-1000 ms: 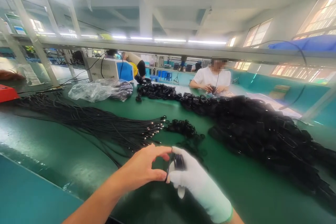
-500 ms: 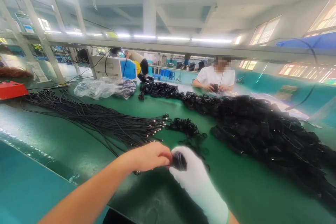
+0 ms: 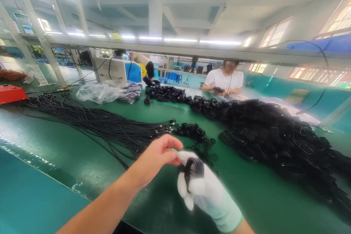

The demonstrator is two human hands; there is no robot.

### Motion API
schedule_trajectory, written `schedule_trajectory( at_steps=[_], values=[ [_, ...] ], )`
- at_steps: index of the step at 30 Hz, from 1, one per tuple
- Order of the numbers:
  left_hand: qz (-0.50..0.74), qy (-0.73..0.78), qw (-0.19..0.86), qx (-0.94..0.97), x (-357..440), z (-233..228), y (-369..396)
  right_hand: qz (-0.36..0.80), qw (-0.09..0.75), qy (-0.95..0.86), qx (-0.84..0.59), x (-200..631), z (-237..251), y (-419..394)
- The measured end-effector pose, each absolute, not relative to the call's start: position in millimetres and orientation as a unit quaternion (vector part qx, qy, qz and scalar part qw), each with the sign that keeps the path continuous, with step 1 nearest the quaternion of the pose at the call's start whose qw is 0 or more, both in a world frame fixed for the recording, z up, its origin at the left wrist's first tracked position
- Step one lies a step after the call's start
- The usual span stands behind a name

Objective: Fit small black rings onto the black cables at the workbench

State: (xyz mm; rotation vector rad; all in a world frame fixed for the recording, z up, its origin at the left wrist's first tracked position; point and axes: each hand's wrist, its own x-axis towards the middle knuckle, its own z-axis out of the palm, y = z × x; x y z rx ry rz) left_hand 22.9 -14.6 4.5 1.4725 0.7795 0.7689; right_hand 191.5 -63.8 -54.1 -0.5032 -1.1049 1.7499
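My right hand (image 3: 210, 186), in a white glove, grips a small coil of black cable (image 3: 197, 168). Its loops face up between the gloved thumb and fingers. Bare, my left hand (image 3: 161, 151) is just left of the coil, thumb and forefinger apart with nothing visible between them. Its thumb tip meets or overlaps the gloved fingertip; I cannot tell which. Beyond the hands lies a small heap of thin black rings (image 3: 192, 131). Long straight black cables (image 3: 109, 122) with shiny metal ends stretch away to the left.
A large pile of coiled black cables (image 3: 263, 131) covers the right side of the green tabletop (image 3: 90, 161). Clear plastic bags (image 3: 101, 93) lie by a blue-and-white machine (image 3: 117, 70). A red box (image 3: 12, 94) sits far left. Across the table a co-worker (image 3: 226, 80) holds a black bundle.
My left fingers have come off the coil and spread. My right hand has turned, showing the loops more openly, and shifted slightly right and down. The co-worker's bundle is tilted flatter.
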Motion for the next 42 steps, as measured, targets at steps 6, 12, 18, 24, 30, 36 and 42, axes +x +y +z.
schedule_trajectory(
  at_steps=[6,12,18,24,30,36,42],
  values=[
    [0.29,0.329,0.412,0.798,33,7,-18,0.786,0.421,-0.417,-0.176,191,-58,-64],
    [0.238,0.307,0.445,0.807,24,6,-2,0.848,0.441,-0.189,-0.227,187,-61,-56],
    [0.232,0.227,0.472,0.82,9,-2,2,0.868,0.419,-0.114,-0.241,181,-65,-56],
    [0.299,0.281,0.342,0.845,20,-13,-13,0.824,0.469,-0.1,-0.301,169,-68,-54],
    [0.363,0.268,0.176,0.875,31,-31,-11,0.788,0.469,-0.275,-0.291,175,-67,-53],
    [0.369,0.36,0.182,0.837,28,-28,-21,0.749,0.431,-0.446,-0.233,190,-51,-57],
    [0.336,0.44,0.513,0.656,23,-29,-38,0.732,0.443,-0.432,-0.285,185,-56,-57]
  ],
)
